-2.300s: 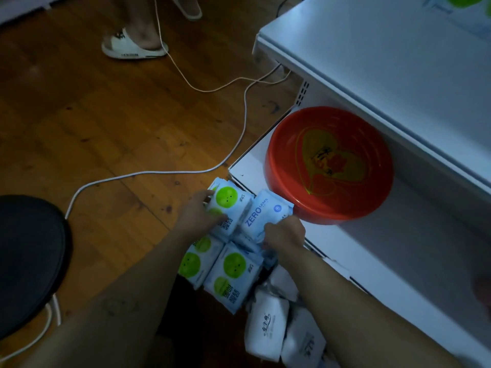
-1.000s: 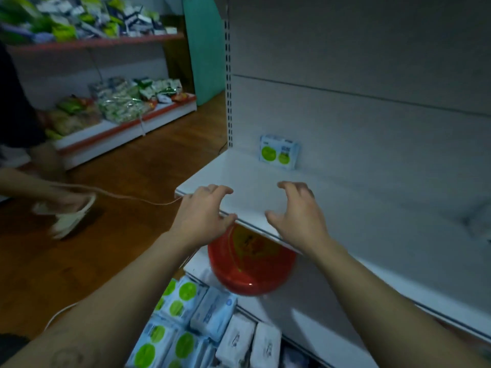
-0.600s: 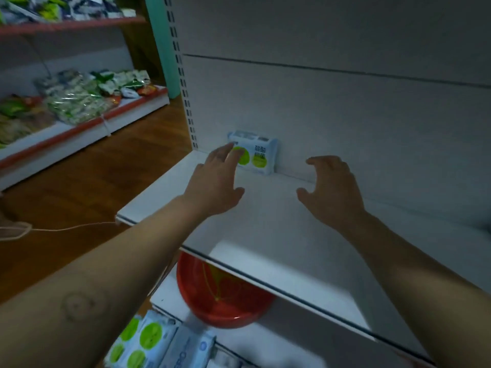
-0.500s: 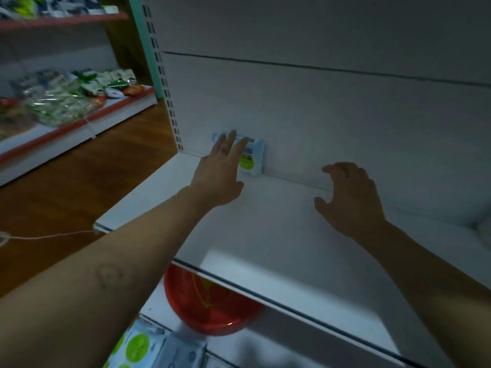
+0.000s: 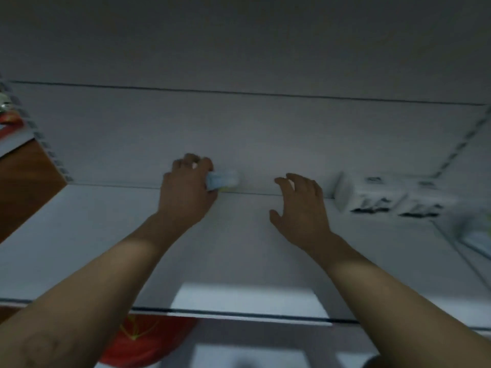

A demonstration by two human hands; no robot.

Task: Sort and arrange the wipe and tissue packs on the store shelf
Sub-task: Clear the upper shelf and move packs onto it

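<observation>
A small white wipe pack (image 5: pixel 222 181) with a green mark stands against the back panel of the white shelf (image 5: pixel 111 229). My left hand (image 5: pixel 186 192) covers its left part, fingers curled over its top edge. My right hand (image 5: pixel 300 205) hovers above the shelf to the right of that pack, fingers spread and loosely bent, holding nothing. Two white tissue packs (image 5: pixel 385 195) with dark lettering stand at the back right of the shelf. The picture is blurred by motion.
A red basin (image 5: pixel 143 338) sits on the lower shelf, below the front edge. Wooden floor (image 5: pixel 24 179) shows at the left beside the perforated upright. Something pale and blurred (image 5: pixel 475 235) lies at the far right of the shelf.
The view swung right, bringing the white tissue packs into sight. My left hand went from flat against the green-marked pack to curled over its top. My right hand moved closer to the back panel.
</observation>
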